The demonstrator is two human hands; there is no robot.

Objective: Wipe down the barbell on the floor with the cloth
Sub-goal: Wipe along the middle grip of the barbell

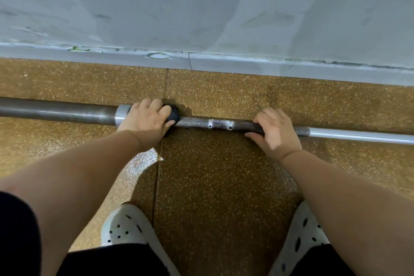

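Note:
The barbell (215, 123) lies across the speckled brown floor, parallel to the wall. Its thick dark sleeve runs off to the left and its thinner shaft to the right. My left hand (145, 119) presses a small dark cloth (173, 115) around the shaft just right of the sleeve's silver collar; most of the cloth is hidden under my fingers. My right hand (276, 130) wraps around the knurled shaft further right and holds it down.
A scuffed grey wall with a skirting strip (224, 63) rises just behind the bar. My two feet in white perforated clogs (130, 228) stand on the floor in front of the bar, on either side of a floor seam.

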